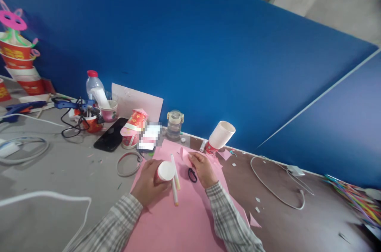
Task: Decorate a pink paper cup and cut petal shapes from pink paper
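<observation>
My left hand [148, 184] is wrapped round a red paper cup [166, 171] whose white round end faces up toward me. Between the fingertips of my right hand [203, 168] is a small pink paper piece [185, 156]. Just below that hand, scissors with a black handle [192, 175] lie on the large pink paper sheet [184, 228]; their blades are hidden. Two white sticks with yellowish ends [174, 192] rest on the sheet between my hands. Farther back stands a red paper cup model [133, 127] with a pink pointed top.
A leaning stack of white paper cups [222, 135], a clear lidded jar [175, 124], a lit phone [149, 137] and a black phone [111, 135] stand or lie behind. White cables [278, 196] cross the right side. Blue glue guns [26, 107] lie left, before the blue partition [208, 45].
</observation>
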A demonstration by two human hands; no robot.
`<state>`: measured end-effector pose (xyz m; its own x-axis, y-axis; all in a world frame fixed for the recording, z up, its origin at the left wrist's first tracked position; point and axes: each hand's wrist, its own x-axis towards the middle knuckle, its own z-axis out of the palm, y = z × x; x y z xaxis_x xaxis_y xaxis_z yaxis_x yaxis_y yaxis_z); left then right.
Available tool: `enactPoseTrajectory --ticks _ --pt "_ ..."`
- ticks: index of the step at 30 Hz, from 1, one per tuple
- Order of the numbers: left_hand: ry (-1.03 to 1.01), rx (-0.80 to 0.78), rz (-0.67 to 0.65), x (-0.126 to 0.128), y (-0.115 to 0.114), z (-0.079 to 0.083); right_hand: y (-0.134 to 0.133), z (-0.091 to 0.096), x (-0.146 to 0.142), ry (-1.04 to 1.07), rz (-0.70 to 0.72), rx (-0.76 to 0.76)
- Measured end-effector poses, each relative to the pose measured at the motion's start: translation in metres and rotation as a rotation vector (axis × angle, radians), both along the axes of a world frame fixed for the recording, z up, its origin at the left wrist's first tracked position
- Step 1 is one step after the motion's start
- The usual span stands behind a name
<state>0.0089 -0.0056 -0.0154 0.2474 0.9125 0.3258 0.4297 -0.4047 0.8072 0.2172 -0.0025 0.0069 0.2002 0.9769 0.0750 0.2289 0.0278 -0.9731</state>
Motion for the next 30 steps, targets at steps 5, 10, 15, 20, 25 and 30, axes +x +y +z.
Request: enactPoseTrajectory --ticks 5,10,15,20,25,30 --pt "-0.008 -0.013 0.002 0.001 0.000 -0.001 -0.008 0.008 -0.017 0.148 0.108 -0.039" --pt "0.010 -0.024 -0.009 0.002 -0.001 0.003 -0.017 0.027 -0.036 0.120 0.157 0.025" --pt "-0.010 0.016 0.022 0.002 0.000 -0.003 -0.029 0.042 -0.055 -0.085 0.196 0.174" --pt "-0.023 0.046 0.046 0.003 0.002 -0.011 -0.034 0.041 -0.062 -0.354 0.270 0.297" --pt "-0.011 0.079 0.045 0.003 0.002 -0.012 -0.034 0.040 -0.059 -0.501 0.261 0.363" --pt "0.028 0.118 0.051 0.002 0.003 -0.013 -0.037 0.044 -0.063 -0.623 0.312 0.466"
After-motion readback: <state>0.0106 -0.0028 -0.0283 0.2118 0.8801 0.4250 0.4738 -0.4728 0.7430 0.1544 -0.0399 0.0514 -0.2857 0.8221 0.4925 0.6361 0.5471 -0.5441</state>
